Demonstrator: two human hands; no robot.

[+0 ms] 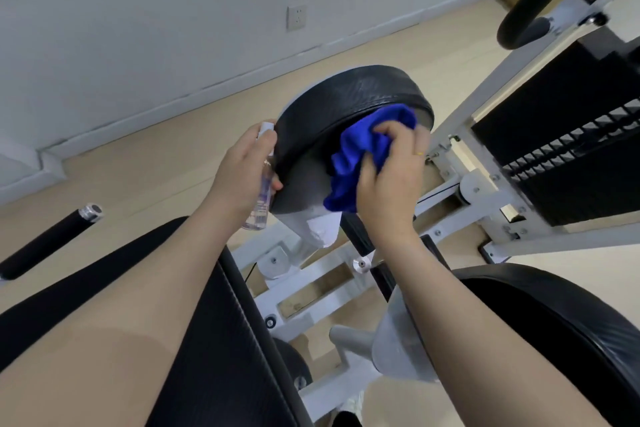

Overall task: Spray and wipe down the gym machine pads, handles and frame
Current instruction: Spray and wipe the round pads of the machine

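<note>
Right hand (pixel 391 173) clamps blue cloth (pixel 360 156) on round pad (pixel 346 100); left hand (pixel 242 170) grips spray bottle (pixel 263 191). Overlapping strokes should reach the pad's edge.

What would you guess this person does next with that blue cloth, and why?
Probably sweep the blue cloth on across the round black pad. The right hand presses it bunched against the pad's face, covering only part of it, while the left hand just holds the spray bottle beside the pad's rim.
</note>
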